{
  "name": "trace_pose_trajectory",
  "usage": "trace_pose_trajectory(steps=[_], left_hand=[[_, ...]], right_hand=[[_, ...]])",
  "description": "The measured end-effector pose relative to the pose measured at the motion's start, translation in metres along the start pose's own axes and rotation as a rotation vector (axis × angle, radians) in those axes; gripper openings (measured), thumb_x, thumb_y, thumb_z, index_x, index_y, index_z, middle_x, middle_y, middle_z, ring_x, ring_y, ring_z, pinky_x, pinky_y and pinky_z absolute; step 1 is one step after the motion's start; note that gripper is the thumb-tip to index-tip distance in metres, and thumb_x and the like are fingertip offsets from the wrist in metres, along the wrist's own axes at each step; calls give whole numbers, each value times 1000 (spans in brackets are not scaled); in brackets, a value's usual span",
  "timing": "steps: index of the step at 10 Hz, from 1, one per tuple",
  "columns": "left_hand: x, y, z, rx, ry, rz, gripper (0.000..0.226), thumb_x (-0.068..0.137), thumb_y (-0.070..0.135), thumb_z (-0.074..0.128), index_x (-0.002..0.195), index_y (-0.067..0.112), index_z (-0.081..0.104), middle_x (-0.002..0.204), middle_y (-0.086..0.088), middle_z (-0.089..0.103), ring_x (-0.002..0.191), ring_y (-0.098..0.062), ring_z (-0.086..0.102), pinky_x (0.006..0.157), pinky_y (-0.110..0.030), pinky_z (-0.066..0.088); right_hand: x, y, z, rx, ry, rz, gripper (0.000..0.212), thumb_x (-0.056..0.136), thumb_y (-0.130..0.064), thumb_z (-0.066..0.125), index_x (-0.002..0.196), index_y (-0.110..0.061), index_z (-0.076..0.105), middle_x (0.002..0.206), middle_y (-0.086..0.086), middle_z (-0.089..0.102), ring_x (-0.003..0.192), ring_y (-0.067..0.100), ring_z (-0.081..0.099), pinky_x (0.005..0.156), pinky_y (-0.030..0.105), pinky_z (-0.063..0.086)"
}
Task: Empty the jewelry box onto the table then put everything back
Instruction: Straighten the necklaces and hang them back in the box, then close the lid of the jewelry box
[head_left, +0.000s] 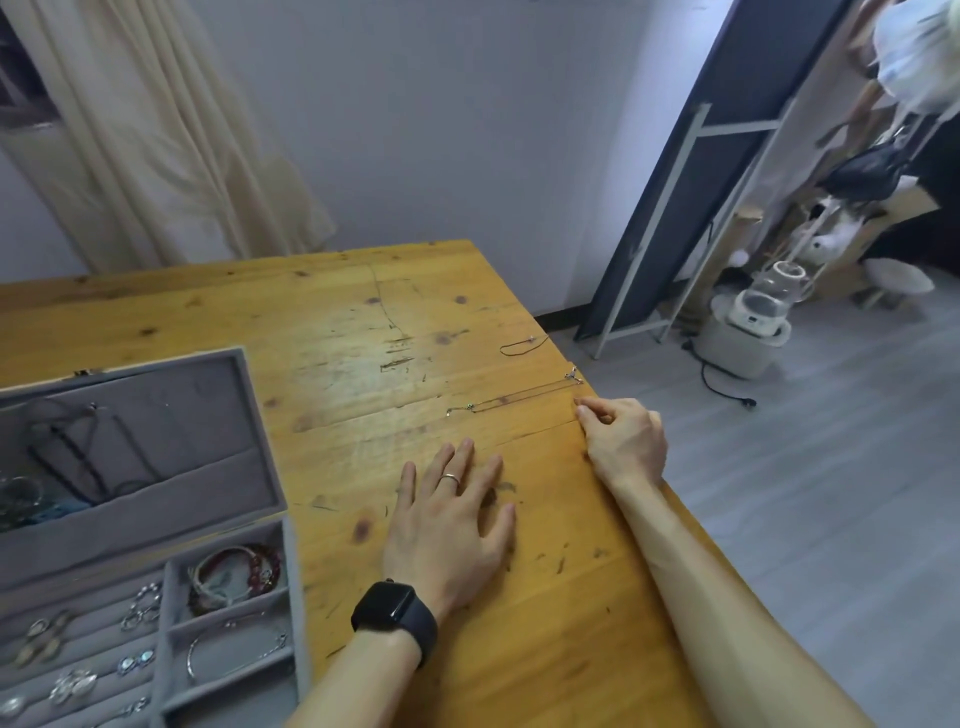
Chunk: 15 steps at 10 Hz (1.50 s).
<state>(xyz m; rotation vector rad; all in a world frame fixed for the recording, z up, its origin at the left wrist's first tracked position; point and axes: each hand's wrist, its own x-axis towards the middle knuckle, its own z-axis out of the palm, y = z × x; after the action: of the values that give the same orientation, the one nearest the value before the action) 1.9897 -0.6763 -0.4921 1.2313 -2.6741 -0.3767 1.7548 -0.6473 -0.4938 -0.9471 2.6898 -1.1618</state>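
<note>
Necklace chain (514, 397) lies stretched thin on the wooden table (363, 322), just beyond the right hand (623, 441), whose fingers curl loosely at the table's edge, thumb and forefinger pinched near the chain's end; whether they grip it I cannot tell. Left hand (452, 525) rests flat, fingers spread, holding nothing, between the chain and the open jewelry box (249, 441), which sits well apart from the chain.

Even, soft indoor light, moderately bright. Pale glare patch on the wooden table (363, 332) at centre, far of the hands. Shadows faint, diffuse. Wide-angle distortion: table edges and the dark panel (727, 156) at far right bow and lean. Upper right corner slightly smeared. Fine detail is soft throughout.
</note>
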Motion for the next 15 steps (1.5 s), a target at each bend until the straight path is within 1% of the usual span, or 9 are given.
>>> trace_pose_trajectory(steps=[4,7,9,10,11,12,13,14,15], left_hand=[[1,0,0,-21,1,-4,66,93,67,17,155,45,15,166,11,7,152,-9,-3,124,-44,-5],[1,0,1,-27,-4,-12,66,92,67,17,155,44,17,166,11,9,152,-10,-2,124,-44,-4],[1,-1,-5,-28,-62,17,64,95,65,21,155,42,17,166,9,8,153,-12,-2,123,-47,-4],[-8,-10,-21,-47,-121,90,56,99,58,29,153,42,23,166,7,14,152,-13,4,124,-44,1],[-33,-28,-50,-14,-75,138,55,98,48,41,150,43,26,162,9,25,150,-14,16,123,-42,14],[-65,-52,-89,-41,138,136,53,96,43,48,148,40,37,153,10,40,143,-13,31,118,-37,25],[-105,-88,-125,-108,362,47,50,93,37,57,141,31,51,142,6,53,133,-14,45,112,-37,37],[-150,-133,-141,-127,482,-103,48,92,31,61,138,25,54,139,3,54,130,-14,46,108,-39,43],[-197,-174,-139,-255,489,-318,46,95,32,58,140,25,49,141,1,49,127,-16,46,102,-38,47]], right_hand=[[-1,2,0,2,-4,-14,23,92,-47,60,106,-37,76,107,-6,70,104,20,52,88,36,47],[-6,2,-3,29,25,-40,15,91,-35,66,102,-30,74,104,-2,67,99,19,54,80,30,41],[-60,-11,-13,-66,-26,-154,21,88,-22,68,107,-29,75,110,-6,67,106,23,54,87,35,44],[-113,-14,-21,-67,-85,-262,23,85,-21,72,105,-31,76,111,-11,67,106,18,55,89,38,48],[-160,-21,-26,-45,-164,-342,23,84,-24,74,105,-34,76,110,-18,66,103,10,53,89,32,48],[-196,-38,-26,17,-257,-406,23,85,-27,73,106,-36,75,109,-25,63,104,3,49,92,22,43],[-221,-70,-20,86,-365,-462,24,87,-29,71,109,-37,73,109,-28,60,106,0,48,91,11,38],[-234,-111,-9,133,-431,-564,26,89,-29,70,114,-35,71,112,-25,59,108,3,51,87,7,34],[-236,-158,4,150,-431,-672,25,89,-26,71,114,-28,72,113,-14,63,109,9,53,90,17,37]])
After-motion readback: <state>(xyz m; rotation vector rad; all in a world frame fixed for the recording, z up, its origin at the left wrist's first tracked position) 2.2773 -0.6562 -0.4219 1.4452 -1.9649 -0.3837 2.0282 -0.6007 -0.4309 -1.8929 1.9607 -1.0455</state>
